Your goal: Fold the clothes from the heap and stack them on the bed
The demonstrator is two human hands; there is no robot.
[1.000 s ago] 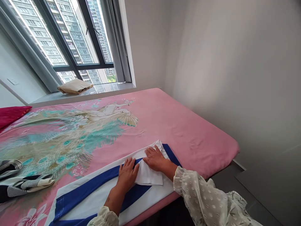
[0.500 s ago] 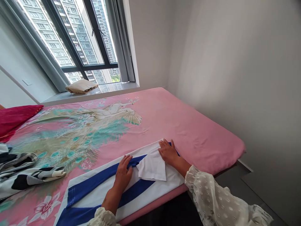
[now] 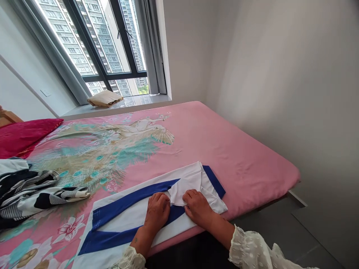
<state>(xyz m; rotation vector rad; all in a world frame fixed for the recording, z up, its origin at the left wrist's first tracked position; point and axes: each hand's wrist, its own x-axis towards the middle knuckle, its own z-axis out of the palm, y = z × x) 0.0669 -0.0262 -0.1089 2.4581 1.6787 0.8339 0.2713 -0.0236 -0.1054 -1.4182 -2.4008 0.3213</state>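
Note:
A white shirt with blue bands (image 3: 120, 236) lies flat and partly folded along the near edge of the bed. Its white sleeve (image 3: 186, 185) is laid back over the body of the garment. My left hand (image 3: 157, 213) has curled fingers gripping cloth at the left end of that sleeve; the fingertips are partly hidden. A short way to the right, my right hand (image 3: 198, 209) pinches the sleeve's near edge. A blue-trimmed end (image 3: 214, 182) of the shirt lies beyond my right hand.
The pink bedspread (image 3: 224, 149) carries a peacock print. A black-and-white patterned garment (image 3: 42, 198) lies crumpled at left, below a red pillow (image 3: 25, 136). On the windowsill rests a beige folded bundle (image 3: 105, 98). Grey floor (image 3: 280, 228) shows beyond the bed's right edge.
My right hand has drawn back from the shirt's far edge to the sleeve's near edge. Both hands went from flat, spread fingers to curled ones. The view has shifted slightly left.

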